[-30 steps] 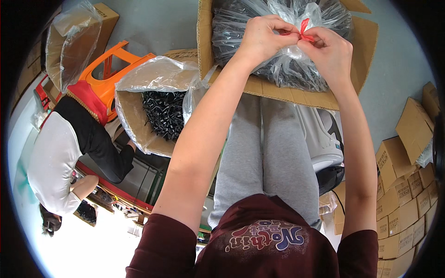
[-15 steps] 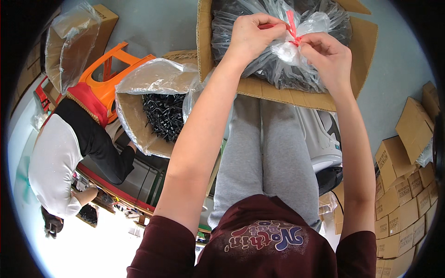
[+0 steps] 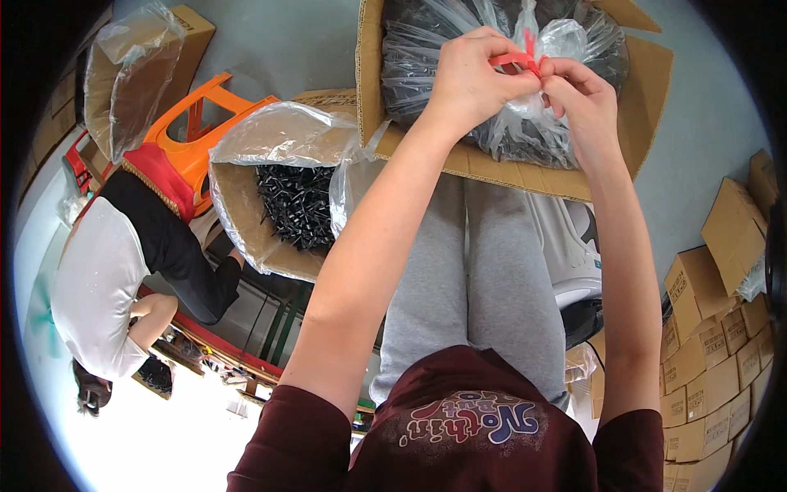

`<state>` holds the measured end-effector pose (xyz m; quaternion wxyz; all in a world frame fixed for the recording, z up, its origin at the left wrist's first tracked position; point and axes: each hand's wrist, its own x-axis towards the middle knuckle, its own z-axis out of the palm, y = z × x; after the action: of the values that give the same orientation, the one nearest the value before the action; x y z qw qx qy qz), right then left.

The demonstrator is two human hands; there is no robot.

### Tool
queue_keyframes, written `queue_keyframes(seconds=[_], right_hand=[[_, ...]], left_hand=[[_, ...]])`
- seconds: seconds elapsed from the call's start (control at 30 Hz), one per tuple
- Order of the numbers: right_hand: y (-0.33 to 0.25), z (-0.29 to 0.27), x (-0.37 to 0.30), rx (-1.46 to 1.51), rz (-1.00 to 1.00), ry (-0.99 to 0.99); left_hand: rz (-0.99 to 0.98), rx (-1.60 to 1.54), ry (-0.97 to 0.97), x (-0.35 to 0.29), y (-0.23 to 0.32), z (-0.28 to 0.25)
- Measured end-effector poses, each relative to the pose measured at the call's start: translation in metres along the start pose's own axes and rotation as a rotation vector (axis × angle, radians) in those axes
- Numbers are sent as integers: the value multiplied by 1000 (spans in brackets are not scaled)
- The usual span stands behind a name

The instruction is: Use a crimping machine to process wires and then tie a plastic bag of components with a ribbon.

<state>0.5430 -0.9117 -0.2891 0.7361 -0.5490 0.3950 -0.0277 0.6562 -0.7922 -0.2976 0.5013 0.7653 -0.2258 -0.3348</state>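
Note:
A clear plastic bag (image 3: 414, 70) of dark contents fills an open cardboard box (image 3: 525, 174) in front of me. Its gathered neck is wrapped with a thin red plastic ribbon (image 3: 511, 60). My left hand (image 3: 474, 78) is closed, pinching the ribbon between thumb and fingers, with a loop of it showing above the thumb. On the other side of the neck my right hand (image 3: 580, 92) is also closed, its fingertips at the ribbon's knot. Both sets of fingertips nearly meet there, hiding part of the knot.
Left of the box stands a lined carton (image 3: 238, 197) holding many small black parts (image 3: 297, 205). Beyond it are an orange stool (image 3: 201, 115) and another person (image 3: 102, 279) bent over a bench. Stacked cartons (image 3: 713, 369) line the right. A white chair (image 3: 566, 246) stands beside my legs.
My left hand has moved right and slightly down, close to my right hand. The ribbon now forms a loop by the left thumb. The bag and box have shifted slightly right in view.

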Motion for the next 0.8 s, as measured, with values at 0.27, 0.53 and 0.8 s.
queue_keyframes(seconds=[0.27,0.53,0.8], right_hand=[[-8,0,8,-92,4,-167],[2,0,3,72,34,-197],[0,-10,8,-1,28,-214]], left_hand=[[-211,-249,82,-11,-10,5],[-109,-315,-84,-9,-11,-6],[-291,-682,-150,-15,-19,-32]])
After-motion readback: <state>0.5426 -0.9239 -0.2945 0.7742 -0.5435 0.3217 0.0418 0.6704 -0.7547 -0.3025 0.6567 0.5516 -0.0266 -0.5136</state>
